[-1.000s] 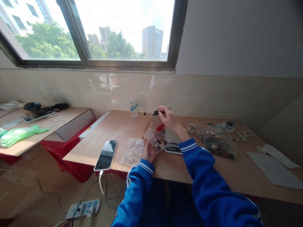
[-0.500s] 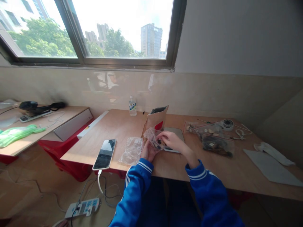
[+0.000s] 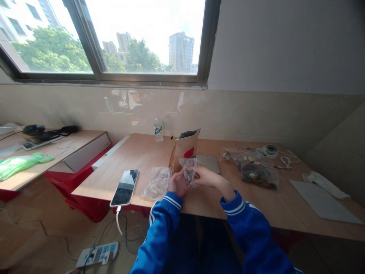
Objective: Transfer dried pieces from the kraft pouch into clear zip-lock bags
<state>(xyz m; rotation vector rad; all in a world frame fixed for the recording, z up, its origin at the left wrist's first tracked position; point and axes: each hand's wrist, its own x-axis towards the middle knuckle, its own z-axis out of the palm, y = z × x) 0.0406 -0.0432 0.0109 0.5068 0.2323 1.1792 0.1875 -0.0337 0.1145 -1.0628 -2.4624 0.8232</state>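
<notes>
Near the table's front edge, a small clear plastic bag (image 3: 188, 167) with dark bits inside is held between both hands. My left hand (image 3: 178, 183) wraps round its left and lower side. My right hand (image 3: 207, 176) is closed at the bag's right side, its fingertips partly hidden by the plastic. Just behind stands an upright brown paper pouch (image 3: 182, 150) with a red patch and an open top. A flat scale with a pale top (image 3: 210, 161) lies behind my right hand. Left of my left hand lies a crumpled clear bag (image 3: 157, 182).
A phone (image 3: 125, 188) on a white cable lies at the table's left, and a bottle (image 3: 158, 131) stands at the back. To the right are filled zip bags (image 3: 258, 176), a round white device (image 3: 270, 151) and a white sheet (image 3: 323, 201). A power strip (image 3: 98, 255) lies on the floor.
My right hand has gone lower, from the bag's opening to its right side. The bag now stands more upright between the hands. The view has shifted slightly.
</notes>
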